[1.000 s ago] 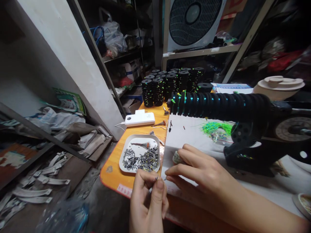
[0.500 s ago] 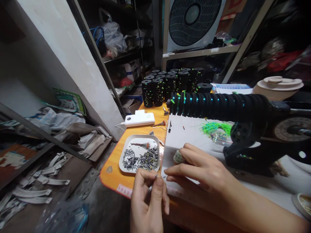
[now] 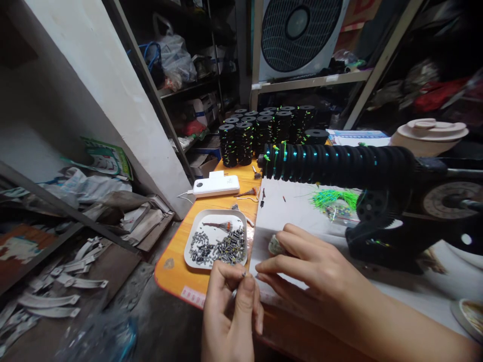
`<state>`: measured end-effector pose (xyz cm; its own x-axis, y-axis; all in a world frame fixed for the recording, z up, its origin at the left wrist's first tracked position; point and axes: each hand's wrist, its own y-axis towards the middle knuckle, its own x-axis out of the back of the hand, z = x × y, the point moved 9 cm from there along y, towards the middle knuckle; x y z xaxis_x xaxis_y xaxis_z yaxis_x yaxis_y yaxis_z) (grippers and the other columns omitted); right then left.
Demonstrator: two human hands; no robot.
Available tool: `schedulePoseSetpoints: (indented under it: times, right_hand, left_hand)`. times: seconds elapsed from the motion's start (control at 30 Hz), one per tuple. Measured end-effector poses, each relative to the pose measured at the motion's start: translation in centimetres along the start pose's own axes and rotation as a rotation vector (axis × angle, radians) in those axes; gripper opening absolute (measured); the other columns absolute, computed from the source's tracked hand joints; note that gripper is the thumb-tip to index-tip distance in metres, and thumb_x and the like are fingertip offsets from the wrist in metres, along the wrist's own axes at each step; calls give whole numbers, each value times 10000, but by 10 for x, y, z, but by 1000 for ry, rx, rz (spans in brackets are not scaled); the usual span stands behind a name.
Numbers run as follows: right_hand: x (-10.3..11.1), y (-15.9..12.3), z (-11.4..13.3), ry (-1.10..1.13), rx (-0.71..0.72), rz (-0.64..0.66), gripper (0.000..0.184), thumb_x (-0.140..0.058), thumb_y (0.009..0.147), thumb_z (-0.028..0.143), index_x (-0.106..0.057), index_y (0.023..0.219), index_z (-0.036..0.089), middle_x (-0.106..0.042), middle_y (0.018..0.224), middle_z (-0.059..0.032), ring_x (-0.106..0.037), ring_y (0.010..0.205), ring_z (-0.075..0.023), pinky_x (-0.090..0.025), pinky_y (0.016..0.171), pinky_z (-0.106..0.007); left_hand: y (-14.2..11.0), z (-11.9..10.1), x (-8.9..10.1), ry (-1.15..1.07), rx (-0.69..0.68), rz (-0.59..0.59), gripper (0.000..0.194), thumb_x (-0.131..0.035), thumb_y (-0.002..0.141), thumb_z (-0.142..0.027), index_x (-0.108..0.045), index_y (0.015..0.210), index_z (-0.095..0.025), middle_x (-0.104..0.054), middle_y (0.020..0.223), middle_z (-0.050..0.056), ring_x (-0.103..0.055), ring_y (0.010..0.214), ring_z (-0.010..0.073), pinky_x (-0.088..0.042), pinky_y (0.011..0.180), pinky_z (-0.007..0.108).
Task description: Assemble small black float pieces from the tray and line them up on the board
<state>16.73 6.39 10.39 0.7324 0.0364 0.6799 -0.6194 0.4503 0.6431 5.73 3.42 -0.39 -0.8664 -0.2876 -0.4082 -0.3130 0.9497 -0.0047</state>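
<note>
My left hand (image 3: 233, 314) is closed in a pinch, thumb and forefinger on a small dark metal piece (image 3: 244, 274). Just to its right, my right hand (image 3: 307, 264) has thumb and forefinger nearly together at the tips; a tiny grey bit seems to be between them, too small to name. A grey-green lump (image 3: 276, 245) lies by that hand's bent fingers; whether they hold it I cannot tell. Beyond my left hand stands a white tray (image 3: 188, 241) with many small metal cylinders (image 3: 231, 247) and an orange-tipped brush-like bundle (image 3: 221, 225).
A black ribbed roller (image 3: 335, 162) on a dark machine juts across the right side. Green strands (image 3: 334, 200) lie below it. Stacked black spools (image 3: 245, 143) stand behind, with a white power bank (image 3: 216, 185) nearer. The orange table (image 3: 171, 261) ends at the left.
Both hands hold nearly the same pose. The right fingertips have shifted very slightly, and the view has drifted a little.
</note>
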Motion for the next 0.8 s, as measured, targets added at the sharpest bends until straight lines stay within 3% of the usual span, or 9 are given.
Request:
schedulePoseSetpoints:
  times: [0.6,0.8]
  right_hand:
    - [-2,-1,-4,-10,-12,11,232,-552,960,136,-706,789,162,-493,660,-15,-468,675,-155,-349,542,-228]
    - [4,-1,-9,101,-61,-2,175,-604,920,96,-748,857,173,-478,661,-3,-467,647,-137,-356,533,-206]
  left_hand:
    - [0,2,-1,20,25,-16,357,-669,893,-444,-450,737,-209,-453,524,-82,-392,431,50,-315,434,156]
    - [1,3,0,80,51,-24,379,-685,861,-496,-476,743,-203,-457,520,-83,-418,424,54,-348,435,158]
